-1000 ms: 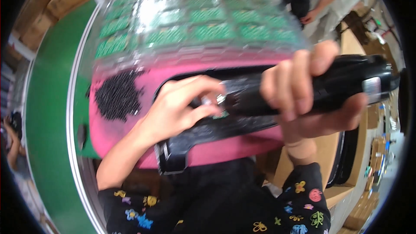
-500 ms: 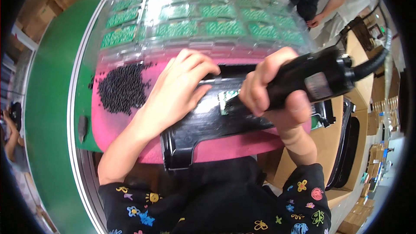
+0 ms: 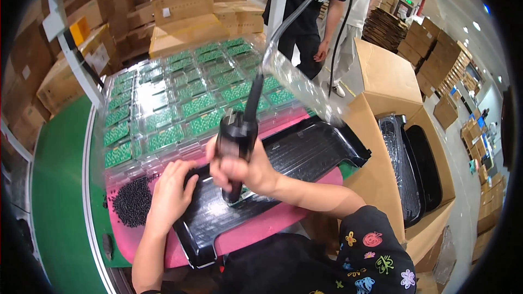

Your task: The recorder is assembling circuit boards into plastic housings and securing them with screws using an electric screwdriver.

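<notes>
A long black plastic housing [image 3: 305, 146] lies at a slant on the pink mat [image 3: 250, 235]. My right hand [image 3: 248, 170] is wrapped round a black power screwdriver [image 3: 237, 130] with its cable running up from the top. The tool stands nearly upright, its lower end over a small green circuit board [image 3: 246, 193] inside the housing; the hand and tool cover part of that board, and the contact at the tip is hidden. My left hand [image 3: 171, 193] rests by the housing's left end, thumb and fingers apart, beside a pile of small black screws [image 3: 132, 202].
Clear plastic trays of green circuit boards [image 3: 199, 106] cover the far side of the bench. An open cardboard box [image 3: 376, 179] with black housings stands at the right. Two people [image 3: 310, 27] stand beyond the bench. A dark grey object [image 3: 107, 245] lies left of the mat.
The screwdriver has swung from a sideways tilt to nearly upright, over the board. My left hand has come back from the housing's middle to its left end. The view has turned and lifted.
</notes>
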`<state>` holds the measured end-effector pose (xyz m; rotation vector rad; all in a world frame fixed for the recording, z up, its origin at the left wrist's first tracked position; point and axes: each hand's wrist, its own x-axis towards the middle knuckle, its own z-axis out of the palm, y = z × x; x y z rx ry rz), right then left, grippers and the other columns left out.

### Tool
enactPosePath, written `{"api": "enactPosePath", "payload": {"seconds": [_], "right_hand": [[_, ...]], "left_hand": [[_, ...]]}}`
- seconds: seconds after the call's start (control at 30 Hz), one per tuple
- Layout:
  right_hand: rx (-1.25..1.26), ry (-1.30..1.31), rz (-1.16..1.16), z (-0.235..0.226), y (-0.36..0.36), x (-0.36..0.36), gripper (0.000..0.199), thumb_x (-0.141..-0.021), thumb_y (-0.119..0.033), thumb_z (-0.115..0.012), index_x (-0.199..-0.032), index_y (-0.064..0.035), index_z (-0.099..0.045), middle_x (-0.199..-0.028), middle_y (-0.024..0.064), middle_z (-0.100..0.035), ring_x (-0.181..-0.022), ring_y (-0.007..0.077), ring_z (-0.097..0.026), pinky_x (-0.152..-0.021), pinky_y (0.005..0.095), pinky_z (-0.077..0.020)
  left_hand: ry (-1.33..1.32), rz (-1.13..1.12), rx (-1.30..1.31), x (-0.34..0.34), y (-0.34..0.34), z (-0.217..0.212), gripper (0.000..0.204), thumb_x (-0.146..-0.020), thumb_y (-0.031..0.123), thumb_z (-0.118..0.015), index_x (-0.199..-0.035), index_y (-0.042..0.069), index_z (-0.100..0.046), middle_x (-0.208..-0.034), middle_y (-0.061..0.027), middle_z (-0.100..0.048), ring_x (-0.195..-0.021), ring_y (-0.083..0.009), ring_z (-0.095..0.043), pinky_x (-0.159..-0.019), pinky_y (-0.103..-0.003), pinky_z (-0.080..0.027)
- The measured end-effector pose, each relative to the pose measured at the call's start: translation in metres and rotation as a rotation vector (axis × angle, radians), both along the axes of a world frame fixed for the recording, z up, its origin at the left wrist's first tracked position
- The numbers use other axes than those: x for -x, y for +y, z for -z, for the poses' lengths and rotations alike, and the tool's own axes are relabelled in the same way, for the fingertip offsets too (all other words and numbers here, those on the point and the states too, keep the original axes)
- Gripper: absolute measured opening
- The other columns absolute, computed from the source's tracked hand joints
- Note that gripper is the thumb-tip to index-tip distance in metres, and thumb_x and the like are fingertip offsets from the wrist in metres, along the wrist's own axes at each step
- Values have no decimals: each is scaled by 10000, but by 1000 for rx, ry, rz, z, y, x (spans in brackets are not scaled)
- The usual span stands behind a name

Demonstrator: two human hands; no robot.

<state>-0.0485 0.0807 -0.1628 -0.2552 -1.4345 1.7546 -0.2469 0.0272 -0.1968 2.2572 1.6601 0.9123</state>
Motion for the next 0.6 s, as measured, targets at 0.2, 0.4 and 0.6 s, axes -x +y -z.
{"api": "enactPosePath", "payload": {"seconds": [0.2, 0.4, 0.6], "right_hand": [[505, 95, 594, -2, 84, -25, 194, -910, -173, -659, -961, -64, -506, -837, 58, -566, -780, 163, -584, -692, 366, -528], [515, 46, 501, -34, 46, -78, 448, -879, -32, -647, -1290, 8, -472, -1136, 95, -516, -1024, 177, -543, -882, 425, -521], [-435, -430, 1103, -88, 6, -180, 383, -845, -8, -645, -1193, -44, -488, -1005, 24, -491, -875, 78, -429, -783, 224, -407]], "left_hand": [[59, 17, 140, -14, 3, -1, 188, -843, 124, -686, -979, 6, -633, -918, -159, -584, -911, -374, -605, -790, -452, -496], [210, 28, 128, -11, 1, -4, 170, -838, 144, -696, -851, -14, -634, -859, -164, -588, -821, -384, -618, -710, -465, -499], [-43, 16, -90, -23, -25, -46, 191, -753, -38, -711, -942, -16, -693, -884, -146, -631, -721, -313, -635, -621, -358, -494]]}}
